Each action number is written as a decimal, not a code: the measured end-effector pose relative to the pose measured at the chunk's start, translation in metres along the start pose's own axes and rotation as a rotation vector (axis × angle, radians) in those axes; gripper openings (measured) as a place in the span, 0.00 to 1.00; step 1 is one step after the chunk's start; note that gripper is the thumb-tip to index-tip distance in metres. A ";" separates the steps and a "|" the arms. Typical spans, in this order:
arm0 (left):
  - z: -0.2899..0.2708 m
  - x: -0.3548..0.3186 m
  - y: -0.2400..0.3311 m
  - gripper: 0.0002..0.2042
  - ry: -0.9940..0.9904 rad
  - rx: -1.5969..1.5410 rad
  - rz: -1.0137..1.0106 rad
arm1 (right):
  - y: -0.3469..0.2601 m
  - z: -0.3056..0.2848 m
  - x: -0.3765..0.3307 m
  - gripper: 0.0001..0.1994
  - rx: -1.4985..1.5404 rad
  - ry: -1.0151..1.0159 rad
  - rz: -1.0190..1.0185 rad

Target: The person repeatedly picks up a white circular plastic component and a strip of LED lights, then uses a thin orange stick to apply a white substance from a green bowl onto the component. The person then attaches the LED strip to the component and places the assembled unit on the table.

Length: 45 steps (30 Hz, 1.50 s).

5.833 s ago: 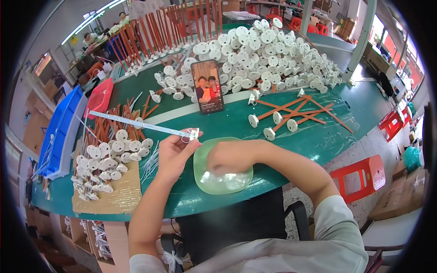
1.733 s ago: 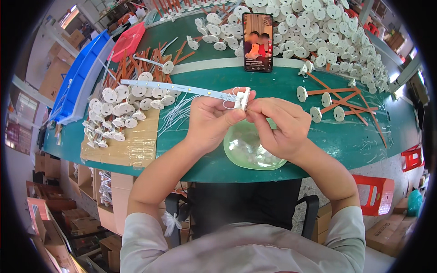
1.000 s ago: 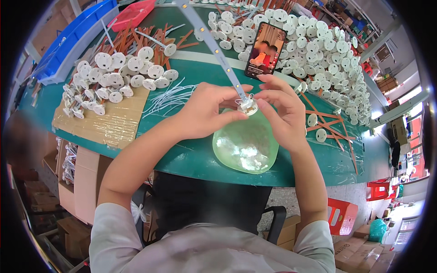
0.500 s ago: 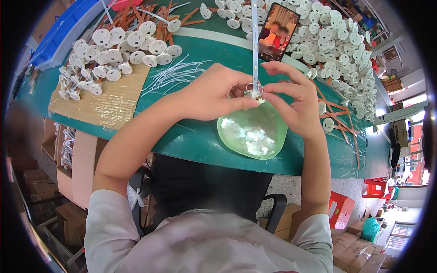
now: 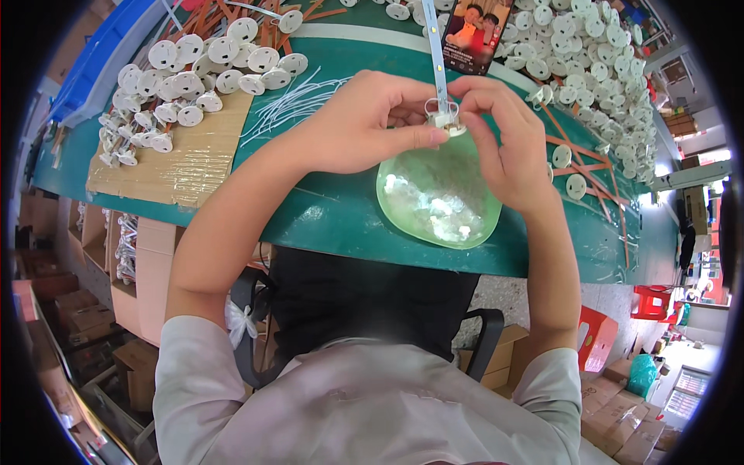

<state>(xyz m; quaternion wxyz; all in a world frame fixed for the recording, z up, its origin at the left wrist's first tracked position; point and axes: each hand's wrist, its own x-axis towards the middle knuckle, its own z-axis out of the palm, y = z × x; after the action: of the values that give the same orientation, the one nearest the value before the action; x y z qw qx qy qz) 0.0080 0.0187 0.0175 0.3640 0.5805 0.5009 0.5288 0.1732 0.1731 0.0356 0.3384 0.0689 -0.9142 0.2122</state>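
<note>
My left hand [image 5: 364,128] is closed on a white connector end [image 5: 443,120] at the bottom of a narrow LED strip [image 5: 436,58], its thumb along the front. The strip stands up away from me, with a thin white wire [image 5: 453,108] looped around its lower part. My right hand [image 5: 508,139] has its fingers curled in a pinch at that wire, close to the connector; its fingertips are partly hidden. Below both hands sits a light green bowl [image 5: 411,174], with small shiny pieces showing in it.
A phone [image 5: 474,35] leans behind the strip. White round-ended pieces [image 5: 186,81] with brown strips lie on cardboard [image 5: 155,186] at left; more white discs [image 5: 597,85] heap at right. Loose white wires [image 5: 291,108] lie near my left forearm. A blue bin [image 5: 97,66] stands far left.
The whole view has shifted a little. My right hand's fingers, spread more before, are now curled in closer to the connector. My left hand keeps its hold.
</note>
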 end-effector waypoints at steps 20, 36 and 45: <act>-0.001 0.003 -0.001 0.20 0.033 -0.120 0.003 | 0.019 -0.015 -0.003 0.07 -0.019 0.051 0.215; -0.005 0.006 -0.004 0.20 0.074 -0.040 -0.058 | 0.017 -0.017 -0.002 0.05 0.073 0.094 0.202; -0.001 0.004 0.002 0.21 0.024 0.123 -0.029 | 0.013 -0.010 -0.003 0.07 0.342 -0.112 0.396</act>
<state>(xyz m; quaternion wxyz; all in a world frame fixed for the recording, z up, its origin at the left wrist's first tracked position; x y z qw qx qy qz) 0.0067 0.0221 0.0205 0.3292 0.5881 0.5450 0.4988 0.1779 0.1889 0.0362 0.2226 -0.0436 -0.8780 0.4216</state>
